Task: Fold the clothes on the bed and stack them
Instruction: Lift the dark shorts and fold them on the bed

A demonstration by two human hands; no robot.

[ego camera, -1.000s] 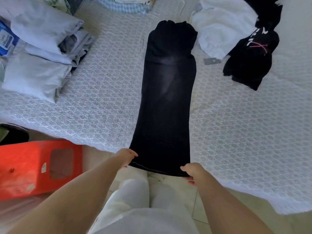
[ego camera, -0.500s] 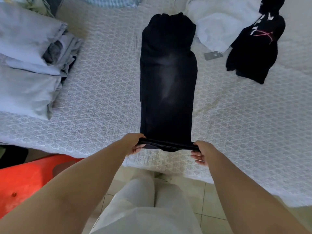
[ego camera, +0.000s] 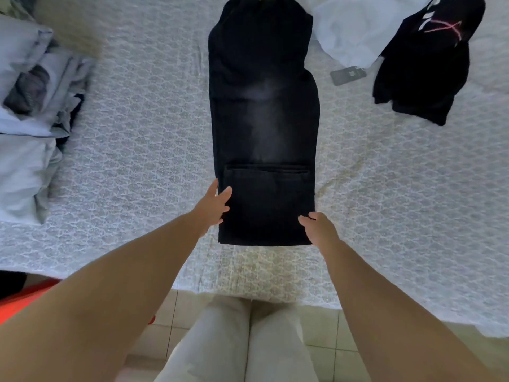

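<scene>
Black jeans (ego camera: 263,106) lie lengthwise on the bed (ego camera: 143,133), their hem end folded up over the legs so the near part is doubled. My left hand (ego camera: 214,204) rests with straight fingers on the left edge of that folded flap. My right hand (ego camera: 316,226) lies at the flap's near right corner, fingers loose, holding nothing. A stack of folded pale grey-blue clothes (ego camera: 24,119) sits at the left of the bed. An unfolded white garment (ego camera: 355,28) and a black top with pink and white print (ego camera: 429,59) lie at the far right.
A small dark tag (ego camera: 347,75) lies on the bedcover between the jeans and the black top. An orange box (ego camera: 19,299) stands on the tiled floor at the lower left. My legs in light trousers stand against the bed's near edge.
Both hands lifted the jeans' hem from over the bed edge and laid it forward onto the legs. They let go of the hem and now lie flat at the fold's sides.
</scene>
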